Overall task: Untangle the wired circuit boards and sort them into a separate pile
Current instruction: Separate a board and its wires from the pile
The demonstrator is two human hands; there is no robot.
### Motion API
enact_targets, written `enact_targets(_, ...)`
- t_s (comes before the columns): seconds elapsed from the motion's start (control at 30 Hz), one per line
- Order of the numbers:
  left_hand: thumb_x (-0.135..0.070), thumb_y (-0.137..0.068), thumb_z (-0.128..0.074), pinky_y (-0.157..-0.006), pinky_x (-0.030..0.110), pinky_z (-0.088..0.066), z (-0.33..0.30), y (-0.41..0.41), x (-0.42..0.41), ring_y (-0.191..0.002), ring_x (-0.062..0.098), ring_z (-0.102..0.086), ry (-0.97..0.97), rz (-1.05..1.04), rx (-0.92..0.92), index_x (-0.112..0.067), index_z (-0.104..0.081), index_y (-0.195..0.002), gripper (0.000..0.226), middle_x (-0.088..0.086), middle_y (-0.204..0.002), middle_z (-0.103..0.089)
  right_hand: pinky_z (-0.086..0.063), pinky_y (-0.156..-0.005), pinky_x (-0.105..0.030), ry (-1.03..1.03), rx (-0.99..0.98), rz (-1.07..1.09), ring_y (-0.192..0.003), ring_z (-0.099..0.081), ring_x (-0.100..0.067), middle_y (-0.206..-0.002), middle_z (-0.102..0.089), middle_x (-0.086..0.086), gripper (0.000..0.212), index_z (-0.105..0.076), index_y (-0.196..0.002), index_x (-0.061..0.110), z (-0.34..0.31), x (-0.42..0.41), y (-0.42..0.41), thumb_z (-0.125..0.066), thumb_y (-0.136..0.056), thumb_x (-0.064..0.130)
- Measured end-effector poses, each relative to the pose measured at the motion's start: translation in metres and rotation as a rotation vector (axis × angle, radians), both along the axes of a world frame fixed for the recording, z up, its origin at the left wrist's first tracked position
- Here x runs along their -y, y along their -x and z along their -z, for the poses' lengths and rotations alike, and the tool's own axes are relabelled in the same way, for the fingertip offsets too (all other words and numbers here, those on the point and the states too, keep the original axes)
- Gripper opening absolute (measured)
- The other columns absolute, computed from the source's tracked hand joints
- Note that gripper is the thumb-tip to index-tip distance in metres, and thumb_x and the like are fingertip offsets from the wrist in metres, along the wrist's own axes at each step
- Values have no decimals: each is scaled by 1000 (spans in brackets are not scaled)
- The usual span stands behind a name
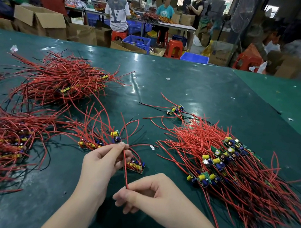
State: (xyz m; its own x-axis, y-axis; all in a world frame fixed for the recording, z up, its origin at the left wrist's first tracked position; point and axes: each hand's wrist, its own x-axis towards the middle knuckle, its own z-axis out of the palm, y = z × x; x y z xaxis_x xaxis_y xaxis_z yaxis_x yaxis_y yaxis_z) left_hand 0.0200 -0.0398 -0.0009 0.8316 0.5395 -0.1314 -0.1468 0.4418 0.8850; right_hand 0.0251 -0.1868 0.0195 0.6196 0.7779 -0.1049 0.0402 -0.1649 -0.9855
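Left hand [105, 158] and right hand [145, 193] pinch one red lead [125, 167] of the small tangle [102, 141] I work between the piles: light, springy wire, best held by the lead, not its fragile circuit board [116, 137].

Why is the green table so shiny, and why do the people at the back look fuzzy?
Head view: overhead light glares white off the glossy green table; the wide lens bends its edges; the background people are blurred, while both hands, left and right, look sharp.

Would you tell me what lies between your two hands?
In the head view, one red wire runs from the left hand to the right hand, over bare green table.
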Motion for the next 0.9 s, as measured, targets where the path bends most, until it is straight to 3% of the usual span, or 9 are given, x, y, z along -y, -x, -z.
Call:
enact_targets(0.17, 2, -89, -60, -58, 19, -55, 3, 0, 2, -61, 16, -67, 74, 64, -15, -1, -71, -64, 27, 13, -68, -67, -50, -72, -22, -82, 77, 20, -75, -63, -11, -86, -71, 0, 18, -73, -100, 2, -2, -1, 3, -59, -95, 11)
enact_targets(0.3, 1, -89, -60, -60, 19, -55, 4, 0, 3, -63, 15, -66, 72, 103, -21, 0, -70, -68, 24, 12, -69, -67, -50, -72, -21, -113, 73, 27, -72, -63, -10, -84, -71, -1, 18, -74, -98, 3, -4, -1, 4, -58, -94, 11)
enact_targets(0.53, -1, -92, -58, -58, 17, -54, 2, -1, -3, -60, 13, -67, 10, -24, -23, 6, -68, -80, 17, 10, -67, -69, -51, -71, -22, -38, 55, 65, -66, -63, -10, -75, -70, -3, 18, -75, -91, 5, 1, -5, 6, -58, -93, 11)
enact_targets(0.73, -3, -90, -62, -57, 17, -53, 6, -1, 3, -62, 15, -66, -54, -5, -34, -6, -75, -63, 30, 11, -67, -68, -52, -73, -23, -90, 144, 62, -66, -63, -11, -82, -71, -2, 16, -75, -95, 6, -3, -2, 6, -61, -93, 13)
enact_targets(0.9, -5, -91, -61, -57, 18, -53, 2, 1, 0, -61, 16, -66, -10, 60, -16, -6, -75, -65, 29, 11, -68, -68, -50, -68, -21, -148, 33, 42, -63, -62, -12, -76, -70, -3, 18, -74, -93, 1, -4, -3, 5, -57, -95, 8)
